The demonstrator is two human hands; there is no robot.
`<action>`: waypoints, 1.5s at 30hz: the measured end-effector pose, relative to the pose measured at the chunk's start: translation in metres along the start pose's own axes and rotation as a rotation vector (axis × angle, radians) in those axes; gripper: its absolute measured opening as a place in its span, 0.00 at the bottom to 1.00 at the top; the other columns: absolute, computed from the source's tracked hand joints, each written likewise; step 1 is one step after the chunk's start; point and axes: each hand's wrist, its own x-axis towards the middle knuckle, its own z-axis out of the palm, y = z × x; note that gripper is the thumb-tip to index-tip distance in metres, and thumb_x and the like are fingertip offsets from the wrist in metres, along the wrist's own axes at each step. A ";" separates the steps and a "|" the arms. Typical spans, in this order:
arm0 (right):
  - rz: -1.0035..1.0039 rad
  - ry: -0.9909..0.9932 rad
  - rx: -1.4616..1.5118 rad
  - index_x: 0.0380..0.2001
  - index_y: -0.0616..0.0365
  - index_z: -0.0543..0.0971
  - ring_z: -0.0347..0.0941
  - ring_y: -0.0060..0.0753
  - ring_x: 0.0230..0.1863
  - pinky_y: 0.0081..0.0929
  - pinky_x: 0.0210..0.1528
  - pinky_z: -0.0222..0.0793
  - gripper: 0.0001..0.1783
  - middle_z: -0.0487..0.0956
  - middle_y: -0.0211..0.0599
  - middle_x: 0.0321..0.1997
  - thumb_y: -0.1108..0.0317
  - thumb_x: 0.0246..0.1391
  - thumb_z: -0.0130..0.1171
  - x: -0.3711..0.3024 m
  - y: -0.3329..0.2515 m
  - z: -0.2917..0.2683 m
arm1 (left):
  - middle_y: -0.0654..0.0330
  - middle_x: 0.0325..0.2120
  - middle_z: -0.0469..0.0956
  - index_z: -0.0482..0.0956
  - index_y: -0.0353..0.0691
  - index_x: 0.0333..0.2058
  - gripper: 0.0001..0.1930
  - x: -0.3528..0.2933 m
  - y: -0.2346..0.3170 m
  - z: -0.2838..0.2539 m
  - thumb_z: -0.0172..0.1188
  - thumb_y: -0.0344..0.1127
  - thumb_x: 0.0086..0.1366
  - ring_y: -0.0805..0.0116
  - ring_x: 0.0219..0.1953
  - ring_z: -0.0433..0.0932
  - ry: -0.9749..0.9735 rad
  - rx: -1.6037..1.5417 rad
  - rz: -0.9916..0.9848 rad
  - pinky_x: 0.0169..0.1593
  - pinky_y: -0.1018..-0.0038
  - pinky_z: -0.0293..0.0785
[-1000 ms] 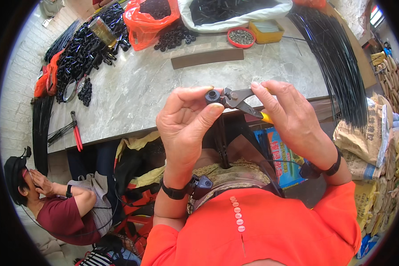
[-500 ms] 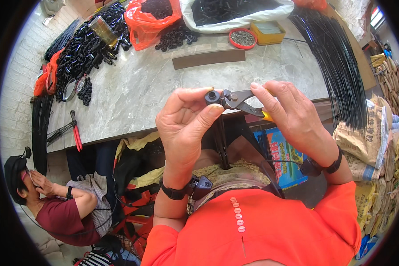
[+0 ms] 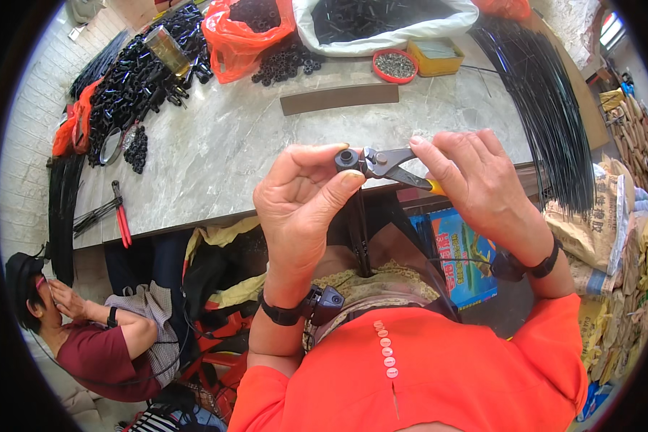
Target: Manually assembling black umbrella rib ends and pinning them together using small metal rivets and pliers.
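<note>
Between the thumb and fingers of my left hand [image 3: 299, 201] is a small black ring-shaped plastic part [image 3: 347, 158] with a raised round hole. Dark thin rods [image 3: 358, 230] hang beneath it toward my lap. My right hand [image 3: 479, 183] is closed on end-cutting pliers [image 3: 390, 163]; yellow shows on one handle. The pliers' jaws meet the ring's right side. Whether they bite on anything there is too small to tell.
On the grey stone-patterned table [image 3: 216, 151] lie a brown strip [image 3: 340, 99], a red dish of small metal bits [image 3: 394, 66], heaped black tubes [image 3: 133, 90] and long black rods [image 3: 543, 108]. Red-handled cutters [image 3: 124, 223] rest at the left edge. A person [image 3: 108, 342] sits at lower left.
The pliers' handles and my right hand's fingers have shifted slightly. My left hand keeps the ring in nearly the same place.
</note>
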 end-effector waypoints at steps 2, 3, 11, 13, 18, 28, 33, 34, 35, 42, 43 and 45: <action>-0.013 0.018 -0.014 0.58 0.59 0.71 0.73 0.38 0.37 0.35 0.40 0.70 0.34 0.73 0.41 0.39 0.66 0.44 0.65 0.000 0.002 0.003 | 0.49 0.41 0.82 0.75 0.30 0.44 0.12 0.000 0.000 0.000 0.62 0.18 0.61 0.65 0.41 0.82 0.000 0.003 0.006 0.48 0.69 0.80; -0.013 0.016 -0.014 0.58 0.59 0.71 0.73 0.38 0.37 0.35 0.40 0.70 0.34 0.73 0.41 0.39 0.66 0.44 0.65 -0.001 0.003 0.003 | 0.49 0.40 0.82 0.75 0.30 0.44 0.12 0.001 -0.001 -0.001 0.62 0.18 0.61 0.65 0.41 0.82 -0.002 0.006 0.013 0.48 0.69 0.80; 0.014 -0.038 0.034 0.50 0.59 0.74 0.74 0.37 0.33 0.33 0.35 0.71 0.25 0.72 0.38 0.33 0.64 0.47 0.64 0.003 0.007 0.003 | 0.53 0.40 0.81 0.75 0.28 0.44 0.13 0.001 0.001 -0.001 0.63 0.16 0.61 0.72 0.41 0.80 -0.015 -0.009 0.006 0.45 0.78 0.78; 0.011 -0.024 0.043 0.49 0.59 0.74 0.74 0.36 0.32 0.33 0.34 0.71 0.24 0.71 0.36 0.31 0.64 0.48 0.64 0.002 0.010 0.006 | 0.52 0.40 0.80 0.75 0.28 0.44 0.13 0.002 0.000 0.001 0.63 0.16 0.61 0.71 0.41 0.80 -0.021 -0.019 0.009 0.45 0.78 0.78; 0.031 -0.009 0.118 0.47 0.57 0.74 0.74 0.37 0.29 0.35 0.32 0.71 0.21 0.72 0.35 0.28 0.64 0.49 0.63 0.002 0.013 0.018 | 0.50 0.38 0.81 0.75 0.29 0.43 0.12 0.004 0.002 0.002 0.62 0.17 0.60 0.67 0.38 0.81 0.032 -0.011 -0.025 0.44 0.72 0.79; 0.482 -0.007 0.354 0.44 0.60 0.73 0.77 0.50 0.34 0.41 0.35 0.73 0.24 0.77 0.45 0.35 0.51 0.56 0.63 -0.019 0.035 0.082 | 0.48 0.40 0.79 0.68 0.32 0.49 0.13 0.009 -0.014 -0.001 0.57 0.28 0.68 0.60 0.39 0.80 0.010 0.036 0.054 0.48 0.66 0.76; 0.565 -0.055 0.153 0.41 0.58 0.75 0.73 0.48 0.40 0.40 0.41 0.69 0.24 0.74 0.43 0.38 0.51 0.50 0.67 -0.039 0.064 0.118 | 0.49 0.37 0.77 0.63 0.36 0.53 0.17 0.014 -0.032 -0.003 0.54 0.39 0.72 0.60 0.34 0.79 -0.074 -0.089 -0.024 0.40 0.67 0.77; 0.570 -0.047 0.147 0.41 0.58 0.75 0.73 0.48 0.40 0.40 0.41 0.69 0.24 0.74 0.43 0.38 0.51 0.50 0.67 -0.041 0.066 0.122 | 0.49 0.36 0.77 0.63 0.36 0.52 0.17 0.015 -0.034 -0.002 0.53 0.40 0.73 0.60 0.33 0.79 -0.100 -0.121 -0.028 0.39 0.67 0.77; 0.592 -0.006 0.124 0.41 0.58 0.76 0.72 0.46 0.42 0.40 0.42 0.69 0.26 0.73 0.42 0.38 0.49 0.48 0.68 -0.042 0.067 0.126 | 0.50 0.36 0.77 0.64 0.36 0.52 0.17 0.015 -0.034 0.003 0.53 0.40 0.72 0.62 0.34 0.77 -0.080 -0.112 -0.041 0.42 0.68 0.73; 0.628 0.095 0.102 0.40 0.56 0.78 0.69 0.43 0.44 0.38 0.44 0.66 0.27 0.73 0.39 0.40 0.46 0.47 0.67 -0.044 0.068 0.140 | 0.46 0.56 0.70 0.60 0.30 0.61 0.29 0.031 -0.038 0.017 0.59 0.36 0.67 0.55 0.59 0.70 0.153 0.796 0.305 0.64 0.62 0.61; 0.636 0.104 0.109 0.40 0.56 0.78 0.69 0.43 0.44 0.38 0.44 0.66 0.26 0.73 0.38 0.40 0.46 0.47 0.68 -0.044 0.068 0.140 | 0.46 0.60 0.67 0.63 0.30 0.59 0.28 0.032 -0.032 0.022 0.61 0.33 0.64 0.53 0.64 0.64 0.185 0.914 0.343 0.67 0.61 0.55; 0.644 0.114 0.118 0.41 0.56 0.78 0.69 0.43 0.45 0.39 0.44 0.66 0.26 0.73 0.38 0.40 0.47 0.47 0.68 -0.045 0.068 0.139 | 0.45 0.59 0.67 0.67 0.31 0.57 0.25 0.030 -0.017 0.029 0.62 0.32 0.63 0.52 0.62 0.66 0.068 1.017 0.456 0.65 0.59 0.59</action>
